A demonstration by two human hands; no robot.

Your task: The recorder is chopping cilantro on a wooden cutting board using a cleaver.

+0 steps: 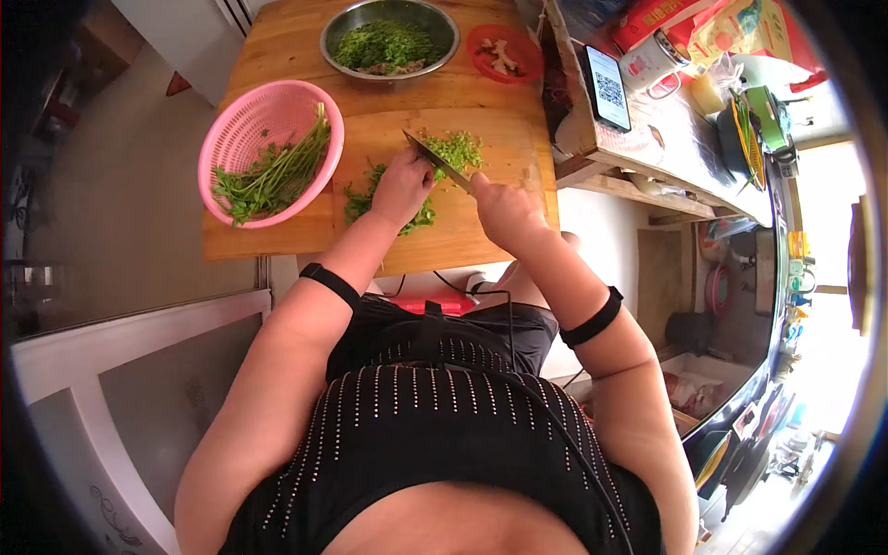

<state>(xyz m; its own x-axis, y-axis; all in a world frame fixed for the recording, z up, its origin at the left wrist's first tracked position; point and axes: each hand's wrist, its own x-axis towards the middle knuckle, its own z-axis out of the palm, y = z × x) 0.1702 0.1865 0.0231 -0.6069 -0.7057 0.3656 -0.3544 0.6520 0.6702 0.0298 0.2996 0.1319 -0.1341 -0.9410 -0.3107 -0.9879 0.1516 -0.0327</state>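
My right hand [510,214] grips a kitchen knife [440,162] by its handle, the blade pointing up and left across the wooden cutting board [479,236]. Pressed close beside the blade, my left hand [402,186] is curled over a bunch of leafy green herbs [361,201]. Some leaves stick out to the left of that hand and below it. Beyond the knife lies a small heap of finely chopped green stems [459,149]. My left fingers hide the part of the bunch nearest the blade.
A pink plastic colander [326,182] holds uncut herbs at the left. Toward the back stand a steel bowl [444,59] of chopped greens and a red plate [479,43] with ginger-like pieces. On the right-hand shelf are a phone [608,90] and a mug [645,64].
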